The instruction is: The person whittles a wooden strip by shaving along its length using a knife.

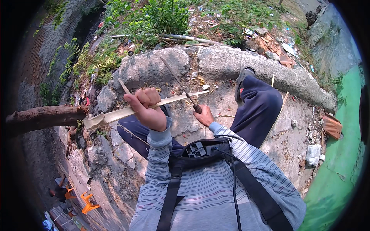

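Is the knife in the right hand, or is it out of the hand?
In: the right hand grips the knife by its dark handle, leaving the blade exposed.

You hold a pale, flat strip (115,115) slanting up rightward, broader at its left end; your slim, dark-handled knife (175,77) crosses it near the narrow tip.

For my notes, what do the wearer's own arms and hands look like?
The left hand and right hand are ungloved. Long grey sleeves with darker stripes cover both arms, ending in pale blue cuffs.
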Demonstrator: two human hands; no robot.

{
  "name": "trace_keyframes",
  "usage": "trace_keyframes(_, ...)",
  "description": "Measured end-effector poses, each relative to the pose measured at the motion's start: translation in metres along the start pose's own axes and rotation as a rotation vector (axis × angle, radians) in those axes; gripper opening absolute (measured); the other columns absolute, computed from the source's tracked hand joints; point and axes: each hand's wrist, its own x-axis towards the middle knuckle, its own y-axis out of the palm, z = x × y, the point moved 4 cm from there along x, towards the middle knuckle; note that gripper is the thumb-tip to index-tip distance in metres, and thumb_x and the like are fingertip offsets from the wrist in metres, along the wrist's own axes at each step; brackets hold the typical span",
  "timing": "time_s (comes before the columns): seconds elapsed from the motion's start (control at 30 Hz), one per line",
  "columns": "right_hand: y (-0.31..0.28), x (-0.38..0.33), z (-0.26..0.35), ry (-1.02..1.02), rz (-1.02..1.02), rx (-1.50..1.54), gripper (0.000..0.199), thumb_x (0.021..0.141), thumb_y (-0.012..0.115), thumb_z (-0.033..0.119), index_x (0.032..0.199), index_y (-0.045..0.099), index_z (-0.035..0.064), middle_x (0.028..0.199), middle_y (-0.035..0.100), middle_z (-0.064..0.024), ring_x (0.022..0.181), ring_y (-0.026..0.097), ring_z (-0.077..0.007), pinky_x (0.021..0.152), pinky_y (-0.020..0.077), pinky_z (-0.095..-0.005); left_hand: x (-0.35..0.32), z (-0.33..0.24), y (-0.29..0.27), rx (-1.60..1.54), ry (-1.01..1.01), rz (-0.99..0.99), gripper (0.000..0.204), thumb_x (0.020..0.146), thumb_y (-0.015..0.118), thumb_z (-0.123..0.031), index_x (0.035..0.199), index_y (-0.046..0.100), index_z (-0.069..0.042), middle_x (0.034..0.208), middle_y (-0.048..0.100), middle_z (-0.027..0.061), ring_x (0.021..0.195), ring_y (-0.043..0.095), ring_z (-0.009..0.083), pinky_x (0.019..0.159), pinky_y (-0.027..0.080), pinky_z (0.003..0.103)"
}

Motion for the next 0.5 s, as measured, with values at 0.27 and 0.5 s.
trace_keyframes(0.27, -0.002, 0.0, -0.005, -0.003, -0.051, -0.046, 0.028, 0.077, 0.067, 0.023, 0.078, 0.057, -0.0031, 0.069, 0.06, -0.0204, 0.063, 0.058, -0.0333, 0.064, 0.0474, -0.0435, 0.008, 0.003, -0.007, -0.039, -0.039, -0.003, 0.058, 0.107, 0.03, -0.052, 0.063, 0.02, -0.015, 0.055, 0.014, -0.0042, 0.05, 0.011, 0.01, 0.047, 0.01, 0.031)
trace_keyframes(0.5, 0.002, 0.003, 0.004, -0.027, 0.046, -0.063, 0.025, 0.078, 0.064, 0.021, 0.078, 0.058, -0.003, 0.072, 0.062, -0.022, 0.069, 0.062, -0.0385, 0.067, 0.0486, -0.0455, 0.007, 0.003, -0.002, -0.021, -0.016, 0.015, 0.058, 0.107, 0.03, -0.052, 0.062, 0.021, -0.015, 0.055, 0.014, -0.0043, 0.051, 0.011, 0.01, 0.047, 0.01, 0.031)
